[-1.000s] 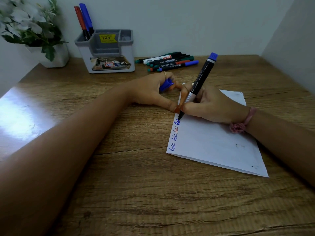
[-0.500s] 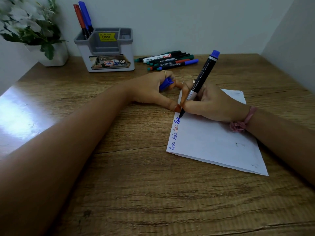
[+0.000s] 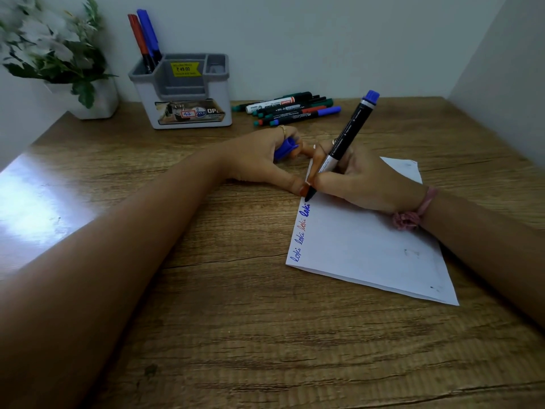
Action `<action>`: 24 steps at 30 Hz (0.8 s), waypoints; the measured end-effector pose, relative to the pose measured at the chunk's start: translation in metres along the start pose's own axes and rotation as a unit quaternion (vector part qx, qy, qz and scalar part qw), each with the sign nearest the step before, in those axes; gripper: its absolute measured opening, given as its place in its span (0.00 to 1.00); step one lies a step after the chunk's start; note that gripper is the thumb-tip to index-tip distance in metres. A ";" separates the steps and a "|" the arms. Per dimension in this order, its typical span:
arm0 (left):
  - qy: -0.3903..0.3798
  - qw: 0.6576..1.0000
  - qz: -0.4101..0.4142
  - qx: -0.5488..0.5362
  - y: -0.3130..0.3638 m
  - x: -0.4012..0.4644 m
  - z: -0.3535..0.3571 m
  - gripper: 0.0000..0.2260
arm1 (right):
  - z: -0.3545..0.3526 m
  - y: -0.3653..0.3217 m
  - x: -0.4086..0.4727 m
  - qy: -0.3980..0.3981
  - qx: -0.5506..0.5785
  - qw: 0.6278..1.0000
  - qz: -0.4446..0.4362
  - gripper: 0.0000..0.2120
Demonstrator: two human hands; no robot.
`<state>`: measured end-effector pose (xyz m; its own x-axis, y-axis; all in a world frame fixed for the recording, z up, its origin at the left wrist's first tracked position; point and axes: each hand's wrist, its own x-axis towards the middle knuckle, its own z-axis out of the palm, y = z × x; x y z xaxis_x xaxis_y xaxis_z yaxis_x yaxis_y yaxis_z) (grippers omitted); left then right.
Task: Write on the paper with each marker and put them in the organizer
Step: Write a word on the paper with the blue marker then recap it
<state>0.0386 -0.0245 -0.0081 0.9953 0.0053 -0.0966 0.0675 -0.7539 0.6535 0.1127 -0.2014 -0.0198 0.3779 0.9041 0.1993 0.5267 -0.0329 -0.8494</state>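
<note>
My right hand (image 3: 365, 184) grips a black marker with a blue end (image 3: 351, 131), its tip touching the left edge of the white paper (image 3: 371, 249). Blue and red words run along that edge. My left hand (image 3: 262, 160) curls round the marker's blue cap (image 3: 284, 149), and its thumb presses the paper's edge beside the tip. Several more markers (image 3: 290, 109) lie in a pile at the back of the table. The grey and white organizer (image 3: 182, 93) stands at the back left, with a red marker (image 3: 138, 39) and a blue marker (image 3: 149, 35) upright in its left compartment.
A white pot with a green plant (image 3: 59, 60) stands in the back left corner. Walls close the wooden table (image 3: 236, 320) at the back and on the right. A bright glare lies on the table's left side.
The marker tip has crept further up the paper's edge, and the thick blue word has grown by a few letters. My left hand has stayed where it was.
</note>
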 end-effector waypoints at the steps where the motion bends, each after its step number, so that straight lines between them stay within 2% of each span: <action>1: 0.000 1.000 0.001 -0.003 0.000 0.000 0.000 0.22 | 0.000 0.000 0.001 0.013 0.016 1.000 0.008 0.12; 4: 0.004 1.000 -0.002 -0.002 -0.001 0.000 0.001 0.19 | -0.003 -0.004 0.004 0.064 0.126 0.990 0.030 0.03; 6: 0.002 1.000 -0.001 -0.012 -0.001 0.000 0.000 0.18 | -0.012 -0.009 0.008 0.093 0.176 0.980 0.016 0.03; 9: -0.010 0.999 0.005 -0.038 0.001 -0.003 -0.001 0.18 | -0.027 -0.015 0.012 0.121 0.166 0.979 -0.006 0.04; 14: 0.018 0.998 0.019 -0.051 0.003 -0.006 -0.001 0.18 | -0.038 -0.010 0.011 0.092 0.179 0.978 0.045 0.11; 18: 0.057 0.996 0.024 -0.067 0.007 -0.006 0.001 0.19 | -0.034 -0.010 0.011 0.118 0.166 0.979 0.028 0.03; 24: 0.097 0.990 0.055 -0.081 0.009 -0.007 0.001 0.11 | -0.033 -0.011 0.009 0.144 0.152 0.978 0.017 0.02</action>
<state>0.0323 -0.0322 -0.0024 0.9906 0.0673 0.1187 -0.0482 -0.6413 0.7657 0.1350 -0.2069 0.0075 0.6134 0.7453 0.2612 0.2756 0.1078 -0.9552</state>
